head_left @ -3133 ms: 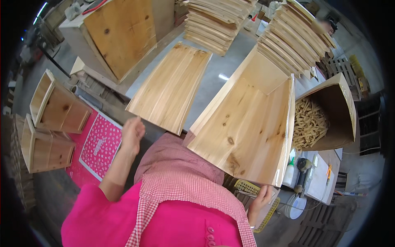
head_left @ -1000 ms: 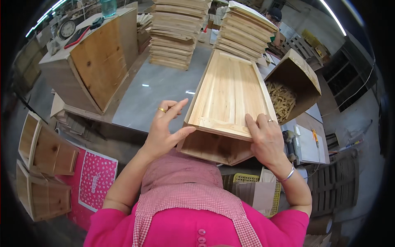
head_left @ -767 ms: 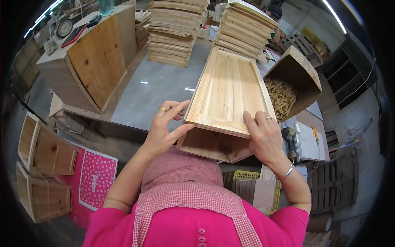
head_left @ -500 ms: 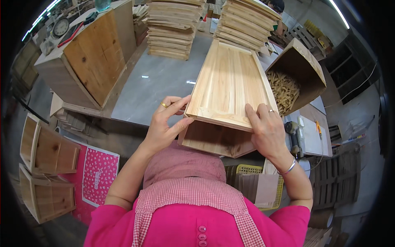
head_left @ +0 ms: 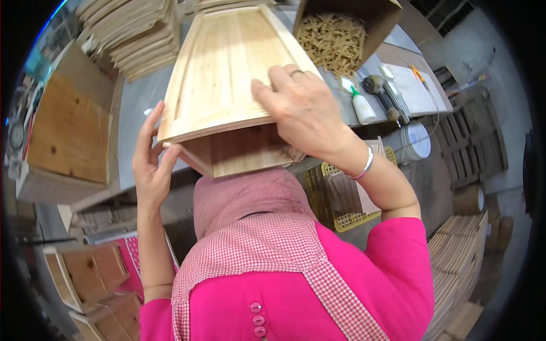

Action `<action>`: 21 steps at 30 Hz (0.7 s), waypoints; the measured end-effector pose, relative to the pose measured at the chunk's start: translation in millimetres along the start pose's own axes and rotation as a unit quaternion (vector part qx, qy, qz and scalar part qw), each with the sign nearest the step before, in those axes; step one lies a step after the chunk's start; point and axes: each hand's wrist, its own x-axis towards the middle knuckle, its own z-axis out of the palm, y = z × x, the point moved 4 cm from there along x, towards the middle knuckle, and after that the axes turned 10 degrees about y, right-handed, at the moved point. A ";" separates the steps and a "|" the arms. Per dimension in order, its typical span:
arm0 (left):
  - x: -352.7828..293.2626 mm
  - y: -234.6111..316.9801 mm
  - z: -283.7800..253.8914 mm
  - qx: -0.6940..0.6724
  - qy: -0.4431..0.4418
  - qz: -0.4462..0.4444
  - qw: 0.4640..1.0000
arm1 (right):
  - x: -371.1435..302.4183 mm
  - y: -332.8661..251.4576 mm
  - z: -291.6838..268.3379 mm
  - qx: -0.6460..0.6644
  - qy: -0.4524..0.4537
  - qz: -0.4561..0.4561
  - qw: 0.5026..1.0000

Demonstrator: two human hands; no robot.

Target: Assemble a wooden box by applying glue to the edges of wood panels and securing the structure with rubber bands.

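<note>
A pale wooden box with a grooved top panel rests partly on the workbench, its open end toward me. My left hand holds its near left corner, fingers along the side and thumb at the front edge. My right hand, slightly blurred, is closed over the near right edge, with bent fingers on the top panel. The thumb of that hand is hidden. Under the right hand, by the opening, a small tan bit shows that I cannot make out.
An open carton of tan strips stands behind the box. To the right lie a glue bottle and a dark tool. A yellow basket sits below the bench. Stacked panels and a wooden cabinet are at left.
The view has turned to the right, so the bench and stacks appear farther left. The box's top now points more straight away from me. My right hand has slid inward over the panel's edge.
</note>
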 end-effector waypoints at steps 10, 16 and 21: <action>4.6 2.9 3.9 0.061 -0.058 0.029 0.996 | -25.2 9.5 -0.3 0.046 0.048 0.078 0.995; 2.2 3.2 0.1 0.049 -0.054 0.023 0.997 | -72.6 36.9 -44.9 0.163 0.101 0.189 0.963; 1.4 8.3 -1.8 0.046 -0.055 0.018 0.997 | -125.3 56.8 -3.7 0.400 0.129 0.324 0.848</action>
